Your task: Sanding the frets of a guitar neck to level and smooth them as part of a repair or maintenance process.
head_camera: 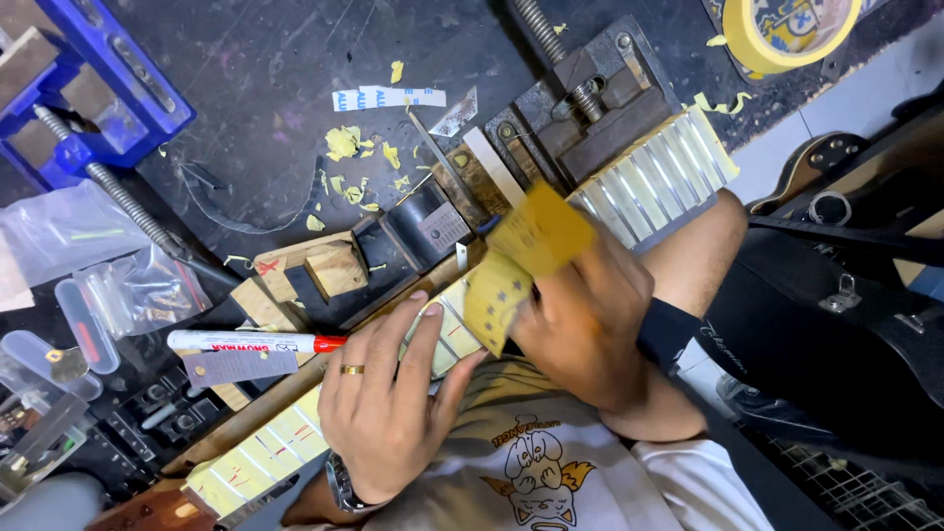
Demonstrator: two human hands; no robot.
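A guitar neck [275, 438] runs diagonally across the dark bench, its fretboard covered with strips of yellowish masking tape marked in red. My left hand [388, 393], wearing a ring and a wristwatch, lies flat on the neck with fingers spread. My right hand [580, 315] grips a folded piece of yellow sandpaper [526, 256] and presses it against the fretboard near the middle. The upper part of the neck [654, 182] rests in a metal vise [580, 98].
A blue vise [88, 88] stands at the upper left. A red-capped white marker [251, 342], wooden blocks [320, 270], plastic bags [98, 265] and yellow tape scraps [344, 147] lie on the bench. A yellow tape roll [787, 29] sits top right; a dark guitar body [846, 305] is at right.
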